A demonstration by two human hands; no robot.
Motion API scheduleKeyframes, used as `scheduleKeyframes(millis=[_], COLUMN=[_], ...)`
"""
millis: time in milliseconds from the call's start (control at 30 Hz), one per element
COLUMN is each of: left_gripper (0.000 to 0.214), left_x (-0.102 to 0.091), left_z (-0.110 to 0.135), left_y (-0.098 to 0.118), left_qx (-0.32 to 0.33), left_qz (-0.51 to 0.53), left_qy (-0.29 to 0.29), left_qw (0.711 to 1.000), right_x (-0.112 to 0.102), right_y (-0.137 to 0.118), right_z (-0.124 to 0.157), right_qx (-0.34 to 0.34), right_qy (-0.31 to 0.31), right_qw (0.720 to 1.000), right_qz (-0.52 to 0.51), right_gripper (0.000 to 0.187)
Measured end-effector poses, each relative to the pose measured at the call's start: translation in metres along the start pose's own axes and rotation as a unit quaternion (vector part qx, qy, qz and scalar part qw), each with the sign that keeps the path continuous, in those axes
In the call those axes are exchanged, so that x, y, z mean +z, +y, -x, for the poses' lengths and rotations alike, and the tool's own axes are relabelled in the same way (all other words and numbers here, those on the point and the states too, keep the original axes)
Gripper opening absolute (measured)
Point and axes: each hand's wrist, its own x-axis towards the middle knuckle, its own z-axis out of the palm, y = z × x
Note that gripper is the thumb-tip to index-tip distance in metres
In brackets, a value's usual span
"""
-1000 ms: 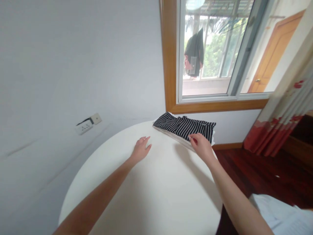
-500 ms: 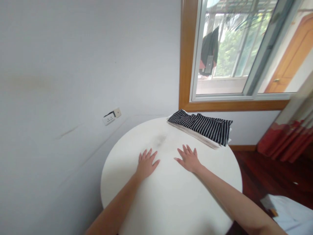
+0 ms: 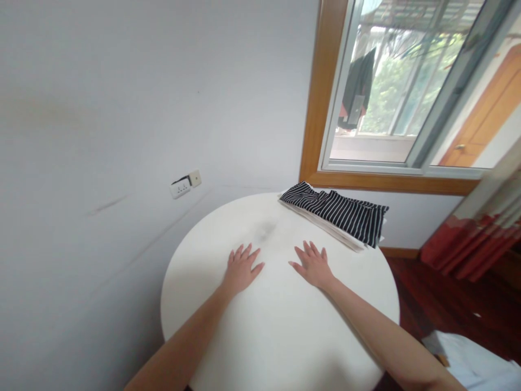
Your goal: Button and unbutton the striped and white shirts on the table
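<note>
Both hands lie flat, palms down, on a round white table (image 3: 203,304). My left hand (image 3: 241,269) rests left of centre with its fingers spread and nothing in it. My right hand (image 3: 312,264) rests a little to its right, fingers also spread and empty. A folded black-and-white striped garment (image 3: 337,212) sits on top of folded white cloth at the table's far right edge, a short way beyond my right hand and not touched by it.
A grey wall stands close behind the table with a wall socket (image 3: 185,184). A wood-framed window (image 3: 321,119) is at the upper right, a red-and-cream curtain (image 3: 480,228) beside it. Dark red wooden floor (image 3: 439,304) lies right of the table.
My right hand has left the striped garment and come back onto the bare table. Both hands now lie flat side by side. The view has pulled back and shifted slightly.
</note>
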Motion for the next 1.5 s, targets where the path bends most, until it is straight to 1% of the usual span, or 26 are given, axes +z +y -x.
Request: scheduleKeyframes(millis=[367, 567, 800, 1133, 1233, 1333, 1400, 1467, 1500], left_gripper=[0.051, 0.053, 0.053, 0.053, 0.053, 0.053, 0.053, 0.053, 0.052], left_x=[-0.003, -0.001, 0.003, 0.000, 0.002, 0.002, 0.001, 0.000, -0.001], left_z=[0.000, 0.001, 0.000, 0.000, -0.001, -0.001, 0.000, 0.000, 0.000], left_y=[0.002, 0.000, -0.004, -0.002, -0.002, -0.002, -0.001, 0.000, 0.000], left_qx=[-0.005, 0.002, 0.011, 0.009, 0.016, 0.019, 0.016, 0.012, 0.011], left_qz=[0.022, 0.000, -0.002, -0.021, -0.029, -0.031, -0.030, -0.027, -0.026], left_qy=[0.012, 0.007, 0.015, 0.000, 0.006, 0.008, 0.004, 0.000, 0.000], left_qw=[1.000, 1.000, 1.000, 1.000, 0.999, 0.999, 0.999, 1.000, 1.000], right_x=[-0.002, -0.003, -0.004, -0.003, -0.004, -0.016, -0.033, -0.057, -0.069], right_y=[-0.001, -0.001, 0.003, 0.002, 0.002, 0.018, 0.040, 0.070, 0.086], right_z=[0.000, -0.001, -0.003, -0.002, -0.003, -0.012, -0.024, -0.037, -0.043], right_qx=[-0.002, 0.001, -0.004, -0.009, -0.016, -0.014, 0.026, 0.068, 0.090], right_qy=[-0.002, -0.010, -0.020, -0.015, 0.011, 0.062, 0.112, 0.179, 0.204], right_qw=[1.000, 1.000, 0.999, 1.000, 1.000, 0.998, 0.993, 0.981, 0.975], right_qz=[0.000, 0.000, -0.024, -0.022, -0.012, 0.001, 0.011, 0.015, 0.014], right_gripper=[0.068, 0.068, 0.072, 0.071, 0.064, 0.045, 0.036, 0.034, 0.034])
